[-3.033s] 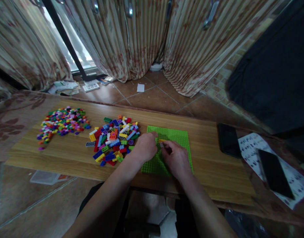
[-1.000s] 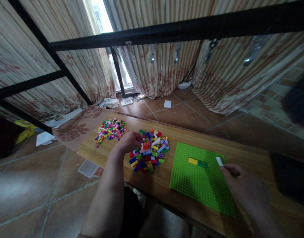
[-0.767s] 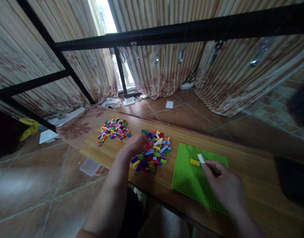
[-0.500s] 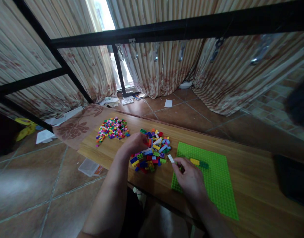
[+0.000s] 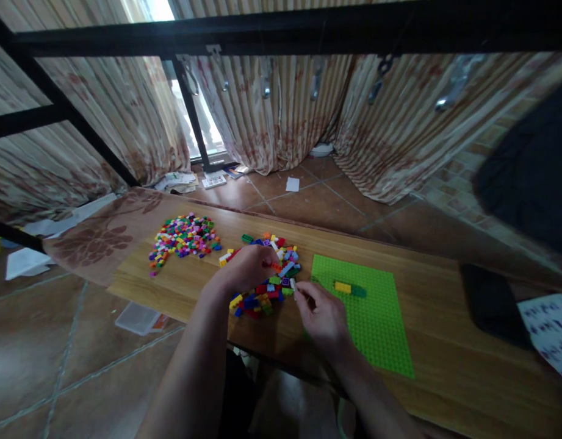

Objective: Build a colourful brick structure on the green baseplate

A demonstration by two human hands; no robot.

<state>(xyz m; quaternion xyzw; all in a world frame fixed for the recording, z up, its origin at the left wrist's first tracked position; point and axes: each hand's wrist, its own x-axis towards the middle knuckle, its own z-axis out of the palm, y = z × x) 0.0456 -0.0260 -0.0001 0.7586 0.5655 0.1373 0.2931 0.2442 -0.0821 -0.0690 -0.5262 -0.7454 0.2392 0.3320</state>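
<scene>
My left hand point(image 5: 248, 267) lies curled over the near pile of larger coloured bricks point(image 5: 268, 277); what its fingers hold is hidden. My right hand point(image 5: 321, 316) is pinched on a small white brick point(image 5: 292, 285) at the right edge of that pile, beside the left edge of the green baseplate point(image 5: 372, 323). On the baseplate sit a yellow brick point(image 5: 342, 286) and a dark green brick point(image 5: 358, 291), side by side. A second pile of smaller coloured bricks point(image 5: 180, 239) lies further left on the wooden table point(image 5: 427, 341).
A black phone point(image 5: 493, 305) and a printed paper sheet point(image 5: 548, 332) lie at the table's right end. A floral cloth point(image 5: 93, 235) covers the left end. A black metal frame bar point(image 5: 281, 30) crosses overhead. Curtains point(image 5: 281, 110) and a tiled floor with scattered papers point(image 5: 175, 181) lie beyond.
My right hand carried the white brick from the baseplate's right side leftward to the brick pile. My left hand stayed on the pile. The view has tilted and shifted.
</scene>
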